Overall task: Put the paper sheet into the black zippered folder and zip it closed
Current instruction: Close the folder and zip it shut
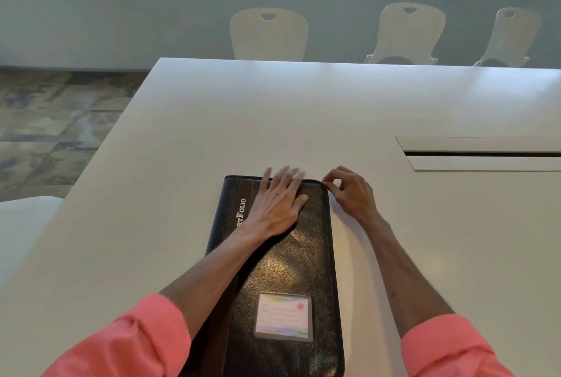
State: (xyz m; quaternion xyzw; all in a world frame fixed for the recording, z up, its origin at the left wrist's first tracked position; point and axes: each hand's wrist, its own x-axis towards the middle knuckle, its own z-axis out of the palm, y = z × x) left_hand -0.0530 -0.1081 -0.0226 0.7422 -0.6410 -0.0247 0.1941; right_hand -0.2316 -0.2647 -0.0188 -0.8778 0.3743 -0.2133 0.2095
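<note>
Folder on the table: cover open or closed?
Closed: the folder lies flat, cover down, left hand pressing it. Right hand pinches at its far corner; zip state cannot tell.

Black zippered folder [285,270]: closed, flat on white table [303,115], at 6 o'clock. Label card [283,320] on its cover. Left hand [280,202]: flat, fingers spread on the folder's far end. Right hand [349,191]: thumb and forefinger pinched at the far right corner; zip pull not discernible. Three chairs [268,33] at 12 o'clock.
</note>
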